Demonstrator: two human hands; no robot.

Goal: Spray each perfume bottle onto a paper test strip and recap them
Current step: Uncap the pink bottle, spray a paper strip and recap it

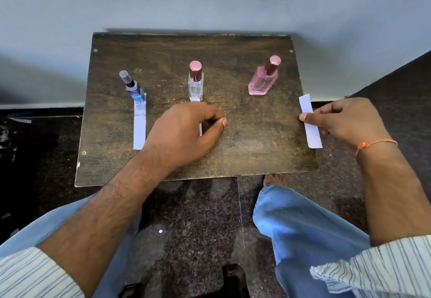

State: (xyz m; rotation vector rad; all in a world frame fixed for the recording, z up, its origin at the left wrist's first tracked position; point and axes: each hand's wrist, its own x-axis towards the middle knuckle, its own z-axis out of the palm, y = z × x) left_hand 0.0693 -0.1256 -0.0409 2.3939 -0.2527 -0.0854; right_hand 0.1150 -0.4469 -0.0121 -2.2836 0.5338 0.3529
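Note:
Three capped perfume bottles stand in a row on a dark wooden board (pixel 233 157): a blue bottle (pixel 134 90) with a clear cap at left, a clear bottle (pixel 195 85) with a pink cap in the middle, a pink bottle (pixel 264 80) with a pink cap at right. A white paper strip (pixel 139 125) lies in front of the blue bottle. My left hand (pixel 184 132) rests on a second strip (pixel 200 129) below the clear bottle, mostly covering it. My right hand (pixel 345 120) pinches a third strip (pixel 311 132) at the board's right edge.
The board sits low against a pale wall (pixel 210 1) on a dark speckled floor (pixel 198 227). My knees in blue jeans (pixel 303 227) and a bare foot (pixel 274 180) are just below the board's front edge. A dark object (pixel 233 279) lies on the floor between my legs.

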